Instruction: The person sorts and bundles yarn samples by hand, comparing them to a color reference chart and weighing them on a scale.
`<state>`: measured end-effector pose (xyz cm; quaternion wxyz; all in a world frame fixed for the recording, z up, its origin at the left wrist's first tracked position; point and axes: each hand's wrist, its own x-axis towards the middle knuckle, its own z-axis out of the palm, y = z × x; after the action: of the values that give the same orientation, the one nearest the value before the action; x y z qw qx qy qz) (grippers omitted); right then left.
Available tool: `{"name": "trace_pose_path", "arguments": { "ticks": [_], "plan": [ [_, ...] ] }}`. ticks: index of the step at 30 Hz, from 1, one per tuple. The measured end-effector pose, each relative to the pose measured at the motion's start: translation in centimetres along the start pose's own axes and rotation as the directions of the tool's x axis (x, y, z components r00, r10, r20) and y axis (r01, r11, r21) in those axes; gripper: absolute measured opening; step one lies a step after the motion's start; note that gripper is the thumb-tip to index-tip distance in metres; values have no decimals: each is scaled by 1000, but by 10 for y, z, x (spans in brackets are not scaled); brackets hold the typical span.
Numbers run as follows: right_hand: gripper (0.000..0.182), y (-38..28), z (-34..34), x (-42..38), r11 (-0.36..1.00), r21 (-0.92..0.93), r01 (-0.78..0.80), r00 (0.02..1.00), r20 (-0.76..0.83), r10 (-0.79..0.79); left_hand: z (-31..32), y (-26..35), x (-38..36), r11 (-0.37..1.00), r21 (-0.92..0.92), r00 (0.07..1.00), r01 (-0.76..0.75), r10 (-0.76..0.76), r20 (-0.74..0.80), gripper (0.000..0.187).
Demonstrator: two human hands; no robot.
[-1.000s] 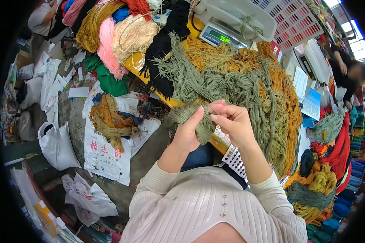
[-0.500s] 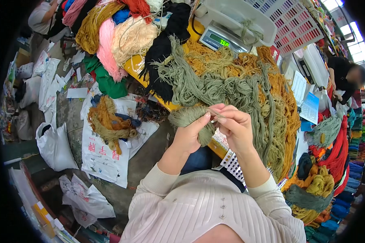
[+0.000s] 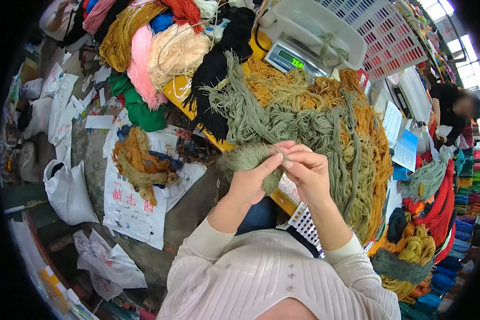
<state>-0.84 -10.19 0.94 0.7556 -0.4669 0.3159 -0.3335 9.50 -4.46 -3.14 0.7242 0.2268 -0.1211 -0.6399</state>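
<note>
A hank of grey-green yarn (image 3: 246, 158) is gripped in my left hand (image 3: 255, 178), its loops bulging out on both sides of the fingers. Close against it, my right hand (image 3: 308, 173) is closed, thumb and fingers pinching at the upper right end of the hank where a few strands run between the two hands. The fingertips of both hands nearly touch. Just beyond them, a long pile of grey-green yarn (image 3: 293, 125) lies over orange and olive yarn (image 3: 376, 176) on the yellow table.
Behind the yarn stands a scale (image 3: 290, 58) bearing a white tray (image 3: 317, 26), with a plastic basket (image 3: 381, 34) beside it. Pink yarn (image 3: 142, 66) and black yarn (image 3: 213, 80) lie at the left. A co-worker (image 3: 456, 106) is at the far right. White sacks (image 3: 72, 192) lie on the floor.
My right hand has drawn slightly nearer my left hand, and its fingers have curled more. The hank remains in my left hand. The view has shifted a little.
</note>
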Motion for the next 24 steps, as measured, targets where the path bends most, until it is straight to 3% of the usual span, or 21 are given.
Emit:
{"name": "trace_pose_path", "arguments": {
  "ticks": [2,8,11,14,15,16,17,18,19,20,21,22,24],
  "plan": [
    [11,1,4,1,997,-60,39,999,-7,-40,-1,-1,0,997,69,1000,-26,26,9,22],
    [9,1,-2,3,998,52,-27,1000,13,26,1,3,2,997,-57,998,45,-47,-45,19],
    [7,-3,-2,8,961,211,-178,984,29,176,-4,2,4,993,-120,1000,15,-17,-13,14],
    [5,-11,-11,15,735,488,-470,875,364,318,-21,15,-1,991,-132,1000,-20,21,1,13],
    [5,-17,-18,20,792,416,-447,883,345,318,-38,28,-4,884,-465,992,53,7,127,13],
    [5,-24,-26,28,841,340,-421,892,324,315,-62,40,-6,740,-662,959,118,88,268,13],
    [6,-32,-34,36,881,263,-393,901,303,312,-77,57,-17,558,-822,965,117,131,226,11],
    [8,-40,-39,46,964,-70,-255,959,110,262,-99,75,-31,551,-835,982,10,151,112,15],
    [9,-51,-43,61,897,-416,-148,988,-15,156,-114,86,-45,490,-871,964,-41,248,95,18],
    [10,-57,-52,79,773,-624,-112,993,-94,67,-143,91,-64,506,-850,949,-145,315,26,22],
    [11,-49,-72,102,464,-867,183,947,29,-319,-155,93,-83,507,-842,942,-185,335,-5,22],
    [12,-53,-84,121,230,-930,286,885,165,-436,-160,93,-101,553,-797,942,-242,330,-57,28],
    [12,-49,-98,154,-91,-957,276,817,283,-502,-159,83,-131,625,-729,956,-279,248,-154,30]
  ]
}}
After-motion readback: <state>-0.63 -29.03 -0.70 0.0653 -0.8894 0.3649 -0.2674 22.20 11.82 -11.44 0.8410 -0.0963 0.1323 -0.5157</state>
